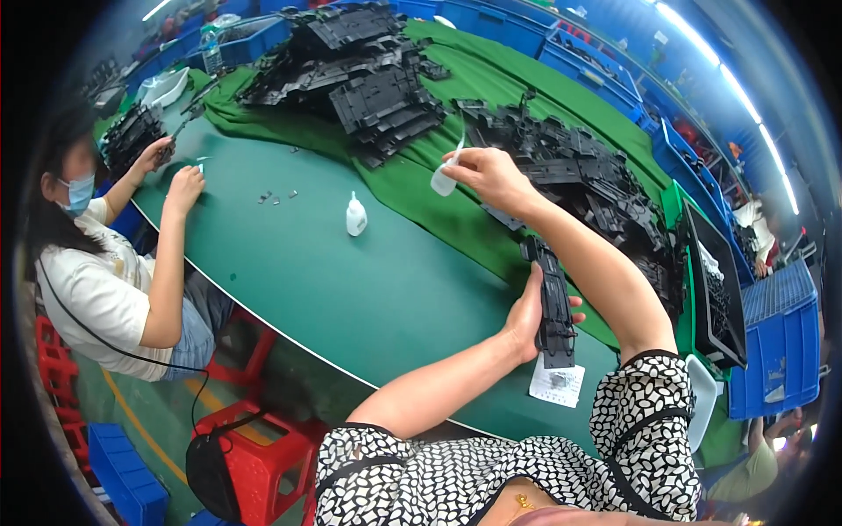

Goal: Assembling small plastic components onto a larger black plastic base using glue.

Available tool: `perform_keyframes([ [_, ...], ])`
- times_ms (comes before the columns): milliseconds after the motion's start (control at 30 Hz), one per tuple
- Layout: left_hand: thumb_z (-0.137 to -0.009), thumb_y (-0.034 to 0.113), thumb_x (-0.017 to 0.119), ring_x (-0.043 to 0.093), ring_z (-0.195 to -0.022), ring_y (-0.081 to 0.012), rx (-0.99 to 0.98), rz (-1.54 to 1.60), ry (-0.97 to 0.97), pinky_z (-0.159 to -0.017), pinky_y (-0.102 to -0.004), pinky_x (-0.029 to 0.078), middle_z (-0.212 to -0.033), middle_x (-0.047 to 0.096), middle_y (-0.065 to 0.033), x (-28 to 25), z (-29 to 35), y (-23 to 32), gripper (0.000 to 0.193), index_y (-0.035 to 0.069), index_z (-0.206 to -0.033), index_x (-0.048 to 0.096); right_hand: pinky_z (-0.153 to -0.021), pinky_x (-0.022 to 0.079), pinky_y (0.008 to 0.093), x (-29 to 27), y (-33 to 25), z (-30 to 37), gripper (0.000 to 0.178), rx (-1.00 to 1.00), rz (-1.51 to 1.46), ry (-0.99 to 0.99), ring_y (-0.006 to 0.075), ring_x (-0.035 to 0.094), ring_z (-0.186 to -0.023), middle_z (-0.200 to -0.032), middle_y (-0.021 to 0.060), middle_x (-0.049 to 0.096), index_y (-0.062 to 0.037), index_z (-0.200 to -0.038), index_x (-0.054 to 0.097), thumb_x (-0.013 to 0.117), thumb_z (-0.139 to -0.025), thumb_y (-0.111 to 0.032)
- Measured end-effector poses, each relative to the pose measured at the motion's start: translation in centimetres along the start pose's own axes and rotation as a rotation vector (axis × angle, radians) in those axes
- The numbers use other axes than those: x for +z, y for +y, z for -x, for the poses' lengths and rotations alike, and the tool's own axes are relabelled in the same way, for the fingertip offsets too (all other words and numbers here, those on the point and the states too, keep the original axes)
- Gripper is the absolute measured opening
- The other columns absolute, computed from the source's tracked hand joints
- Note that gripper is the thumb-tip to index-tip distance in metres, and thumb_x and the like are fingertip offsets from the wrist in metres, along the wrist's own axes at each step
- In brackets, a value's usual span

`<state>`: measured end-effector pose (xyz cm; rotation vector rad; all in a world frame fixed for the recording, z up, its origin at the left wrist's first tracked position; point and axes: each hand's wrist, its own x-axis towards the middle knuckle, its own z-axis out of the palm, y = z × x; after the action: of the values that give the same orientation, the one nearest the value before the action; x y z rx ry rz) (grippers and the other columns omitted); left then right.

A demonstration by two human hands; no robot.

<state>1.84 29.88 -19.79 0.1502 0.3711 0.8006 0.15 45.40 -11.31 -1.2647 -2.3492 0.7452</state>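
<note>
My left hand (526,317) is wrapped round a long black plastic moulded part (556,307), held upright above the near right of the table. Out over the table's far middle, my right hand (491,175) pinches a small white squeeze bottle (443,182) whose thin nozzle points up. The bottle is well apart from the black part. Under the part's lower end lies a white printed paper slip (558,386). A second white squeeze bottle (355,216) stands on the green tabletop (289,254), left of my right hand. Several small dark pieces (274,198) lie farther left.
Black plastic parts are heaped in a tall pile (368,79) and a lower pile (579,167) on green cloth (491,66). A co-worker (105,289) sits at left, handling small items. A black tray (715,280) and blue crate (776,342) stand at right; a red stool (263,456) is lower left.
</note>
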Motion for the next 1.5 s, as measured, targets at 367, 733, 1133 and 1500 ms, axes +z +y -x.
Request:
perform_keyframes([
  [367, -0.087, 0.064, 0.045, 0.062, -0.083, -0.0154, 0.017, 0.109, -0.001, -0.072, -0.0351, 0.054, -0.094, 0.062, -0.0021, 0.7, 1.0, 0.3, 0.061, 0.011, -0.116, 0.052, -0.071, 0.05, 0.0338, 5.7, 1.6, -5.7, 0.03, -0.087, 0.103, -0.013, 0.0241, 0.064, -0.075, -0.084, 0.0159, 0.067, -0.0022, -0.1, 0.066, 0.064, -0.085, -0.028],
  [733, -0.081, 0.075, 0.039, 0.064, -0.078, -0.0205, 0.091, 0.028, -0.017, -0.06, -0.0307, 0.05, -0.093, 0.059, -0.0055, 0.4, 0.3, 0.5, 0.073, 0.01, -0.114, 0.051, -0.077, 0.05, 0.0394, 4.7, 1.9, -5.4, 0.049, -0.141, 0.272, -0.026, 0.0331, 0.063, -0.086, -0.088, 0.0201, 0.064, 0.0034, -0.106, 0.06, 0.069, -0.078, -0.036],
  [1133, -0.085, 0.07, 0.041, 0.06, -0.095, -0.0148, 0.035, -0.057, 0.144, -0.071, -0.0324, 0.049, -0.1, 0.061, -0.0029, 0.9, 0.9, 0.0, 0.071, 0.006, -0.114, 0.051, -0.077, 0.052, 0.0438, 7.3, 0.4, -5.4, 0.031, -0.087, 0.339, 0.012, 0.0369, 0.064, -0.085, -0.088, 0.021, 0.065, 0.0005, -0.087, 0.063, 0.062, -0.077, -0.029],
  [1500, -0.093, 0.056, 0.04, 0.06, -0.069, -0.017, 0.054, 0.042, 0.021, -0.059, -0.0327, 0.05, -0.081, 0.059, -0.0029, -0.2, -0.5, 0.1, 0.049, 0.009, -0.104, 0.051, -0.074, 0.051, 0.0365, 7.5, -1.7, -0.9, 0.032, -0.086, -0.032, -0.096, 0.0293, 0.065, -0.079, -0.084, 0.0183, 0.066, 0.0053, -0.089, 0.062, 0.061, -0.08, -0.025],
])
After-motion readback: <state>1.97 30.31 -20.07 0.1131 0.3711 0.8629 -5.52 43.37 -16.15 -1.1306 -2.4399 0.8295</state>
